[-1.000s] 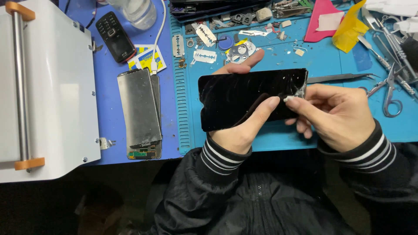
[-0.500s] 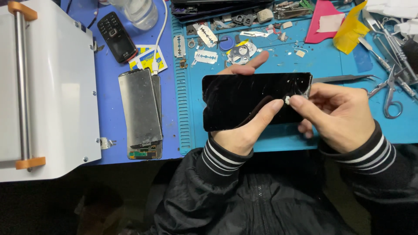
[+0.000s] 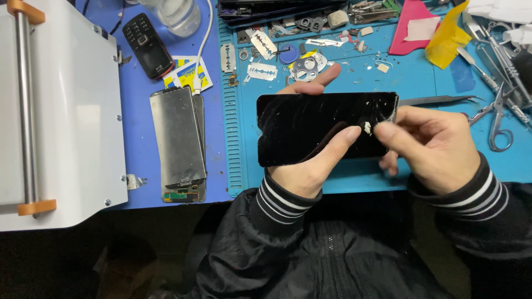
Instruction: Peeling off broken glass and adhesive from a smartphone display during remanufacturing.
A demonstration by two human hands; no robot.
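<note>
A black phone panel [image 3: 310, 124] is held flat above the blue work mat [image 3: 421, 77], long side left to right. My left hand [image 3: 308, 160] grips it from below, thumb lying across its face and a finger showing over the far edge. My right hand [image 3: 432, 147] is at the panel's right end, thumb and forefinger pinching a small white lump of residue [image 3: 366, 128] on the surface. White scrapings speckle the panel's right part.
A white machine with orange-capped rod [image 3: 50, 111] fills the left. Two grey screen panels [image 3: 178, 141] lie beside it, with a small black keypad phone [image 3: 147, 37] and a white cable [image 3: 202, 41]. Razor blades [image 3: 261, 71], tweezers [image 3: 438, 100], scissors [image 3: 499, 119] and small parts litter the mat.
The panel has levelled out and shifted slightly. My right thumb and forefinger have slid left along its right end, gathering the white residue into a lump.
</note>
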